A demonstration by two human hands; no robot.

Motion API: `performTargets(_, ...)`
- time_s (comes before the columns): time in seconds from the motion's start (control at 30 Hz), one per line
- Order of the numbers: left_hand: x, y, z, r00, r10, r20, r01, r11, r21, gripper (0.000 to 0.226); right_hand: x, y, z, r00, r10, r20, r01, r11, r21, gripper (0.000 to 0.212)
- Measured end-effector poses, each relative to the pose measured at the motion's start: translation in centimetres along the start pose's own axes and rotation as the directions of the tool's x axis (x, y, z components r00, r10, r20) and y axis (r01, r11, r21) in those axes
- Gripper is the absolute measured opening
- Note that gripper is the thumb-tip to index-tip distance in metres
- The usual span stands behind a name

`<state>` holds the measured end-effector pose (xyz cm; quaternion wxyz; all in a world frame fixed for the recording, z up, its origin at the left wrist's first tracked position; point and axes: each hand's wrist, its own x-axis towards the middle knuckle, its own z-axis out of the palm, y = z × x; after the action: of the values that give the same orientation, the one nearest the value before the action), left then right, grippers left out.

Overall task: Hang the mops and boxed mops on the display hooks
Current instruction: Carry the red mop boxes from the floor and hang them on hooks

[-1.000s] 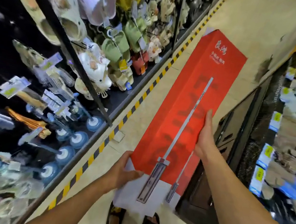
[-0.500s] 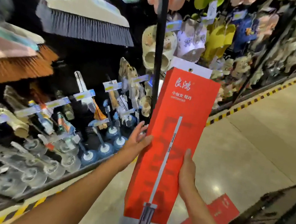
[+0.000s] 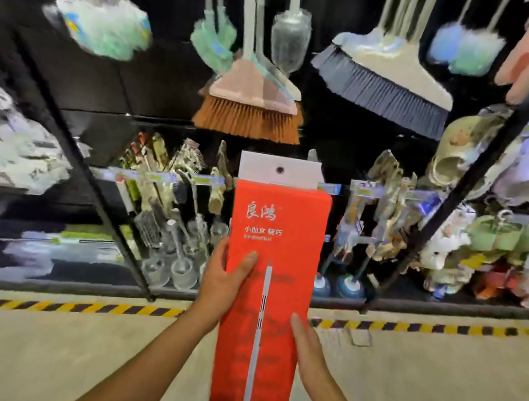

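Both bare forearms rise from the bottom of the frame toward its middle, converging on a tall red mop box point(image 3: 268, 287) held upright between them. The left hand point(image 3: 224, 280) sits higher, at the box's left edge — thumb laid across the red front, fingers wrapped out of sight behind, so it has a firm hold. The right hand point(image 3: 306, 352) is lower on the right edge, palm pressed flat against the side with the fingers extended rather than curled; it steadies the box more than it clasps it.

The box fills the centre column of the frame, running off the bottom edge. A white hang tab point(image 3: 280, 170) with a round hole stands up from its top, level with the rail of price tags point(image 3: 162, 177) behind.

Beyond the hands, a yellow-and-black floor stripe point(image 3: 100, 308) marks the foot of the black display rack point(image 3: 95, 187). Small brushes hang at mid-height either side of the box. Higher still — upper centre — hangs an orange-bristled broom point(image 3: 248, 118), with a grey broom point(image 3: 381, 87) to its right and fluffy green dusters point(image 3: 107, 26) at upper left.
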<state>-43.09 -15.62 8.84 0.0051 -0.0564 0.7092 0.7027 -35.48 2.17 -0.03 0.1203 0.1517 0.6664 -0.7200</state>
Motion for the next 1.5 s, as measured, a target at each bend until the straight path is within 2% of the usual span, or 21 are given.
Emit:
performTargets(0.03, -0.7, 0.0, -2.9, 0.999, 0.002, -0.035, -0.002, 1.000, -0.007, 0.064, -0.1, -0.6, 2.0, 0.998, -0.004, 0.060, 0.005, 1.000, -0.026, 0.074)
performTargets(0.07, -1.4, 0.0, -5.8, 0.998, 0.004, -0.067, -0.005, 1.000, -0.014, 0.062, -0.1, -1.4, 4.1, 0.995, -0.018, 0.095, 0.023, 0.998, -0.054, 0.074)
performTargets(0.17, -3.8, 0.1, -14.1, 0.988, 0.038, -0.152, -0.045, 0.998, -0.044, 0.061, 1.7, -5.2, 10.5, 0.978, -0.169, 0.123, 0.182, 0.978, -0.102, 0.101)
performTargets(0.23, -5.5, 0.5, -19.2, 0.978, 0.051, -0.203, -0.064, 0.996, -0.059, 0.065, 3.1, -8.9, 15.4, 0.955, -0.271, 0.118, 0.281, 0.956, -0.082, 0.102)
performTargets(0.37, -8.7, 1.5, -28.8, 0.951, 0.084, -0.296, -0.111, 0.991, -0.077, 0.080, -1.2, -17.2, 27.6, 0.805, -0.503, 0.315, 0.534, 0.845, -0.014, 0.080)
performTargets(0.5, -11.3, 2.6, -36.8, 0.904, 0.117, -0.411, -0.164, 0.983, -0.080, 0.077, -4.4, -20.3, 37.9, 0.644, -0.586, 0.491, 0.646, 0.761, 0.062, 0.099)
performTargets(0.6, -13.0, 3.0, -42.6, 0.852, 0.128, -0.507, -0.189, 0.980, -0.070, 0.074, -5.8, -19.8, 45.5, 0.571, -0.584, 0.577, 0.661, 0.744, 0.098, 0.117)
performTargets(0.67, -13.7, 2.9, -46.2, 0.809, 0.126, -0.574, -0.197, 0.978, -0.062, 0.071, -6.4, -19.3, 50.1, 0.534, -0.565, 0.629, 0.641, 0.756, 0.134, 0.119)
performTargets(0.8, -14.4, 2.1, -53.0, 0.720, 0.093, -0.688, -0.187, 0.980, -0.063, 0.072, -5.5, -18.0, 59.1, 0.466, -0.525, 0.712, 0.631, 0.762, 0.150, 0.114)
performTargets(1.0, -12.2, 1.6, -63.0, 0.615, 0.046, -0.787, -0.152, 0.986, -0.062, 0.073, -2.0, -17.0, 72.3, 0.374, -0.485, 0.790, 0.591, 0.782, 0.200, 0.107)
performTargets(1.03, -11.7, 1.6, -64.8, 0.593, 0.041, -0.804, -0.143, 0.988, -0.055, 0.073, -1.5, -16.9, 74.6, 0.355, -0.489, 0.797, 0.587, 0.780, 0.217, 0.104)
performTargets(1.1, -10.7, 1.3, -68.7, 0.549, 0.032, -0.835, -0.116, 0.993, -0.038, 0.073, -0.4, -16.5, 79.3, 0.332, -0.448, 0.830, 0.552, 0.806, 0.215, 0.084)
performTargets(1.17, -10.3, 1.0, -72.2, 0.491, 0.030, -0.871, -0.105, 0.994, -0.025, 0.073, 0.3, -15.8, 84.1, 0.293, -0.417, 0.861, 0.552, 0.809, 0.204, 0.071)
performTargets(1.27, -10.5, 0.6, -77.1, 0.386, 0.031, -0.922, -0.098, 0.995, -0.007, 0.071, 0.6, -14.7, 91.6, 0.219, -0.374, 0.901, 0.554, 0.808, 0.201, 0.062)
performTargets(1.4, -11.6, 0.2, -83.2, 0.226, 0.038, -0.973, -0.104, 0.994, 0.015, 0.068, -0.7, -13.1, 100.9, 0.119, -0.331, 0.936, 0.554, 0.805, 0.214, 0.072)
performTargets(1.5, -12.0, -0.4, -88.1, 0.153, 0.023, -0.988, -0.105, 0.994, 0.007, 0.069, -1.9, -12.1, 107.5, 0.067, -0.307, 0.949, 0.560, 0.799, 0.219, 0.082)
